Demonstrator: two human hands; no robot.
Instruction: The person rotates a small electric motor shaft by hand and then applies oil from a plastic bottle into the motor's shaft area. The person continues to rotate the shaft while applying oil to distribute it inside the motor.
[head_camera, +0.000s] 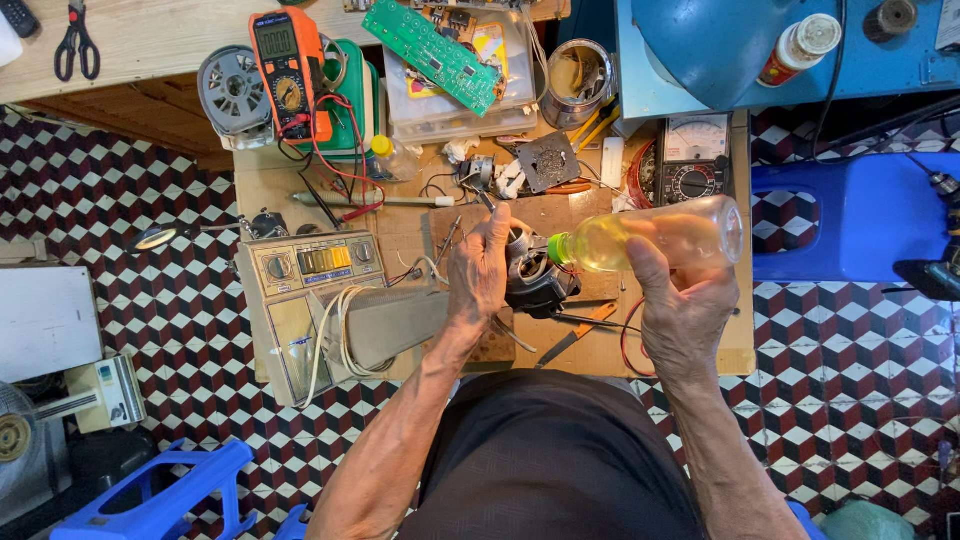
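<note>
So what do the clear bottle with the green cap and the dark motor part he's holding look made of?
Clear bottle with green cap, in the right hand: likely thin glossy plastic; yellowish liquid shows through. Dark motor part, under the left hand: apparently metal, dull grey-black, with shiny spots.

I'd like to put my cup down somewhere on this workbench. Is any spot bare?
Barely. One bare strip of the wooden board lies between the beige control panel and the left hand; another by the table's right edge under the right hand. The back row, around the orange multimeter and circuit board, is packed.
</note>
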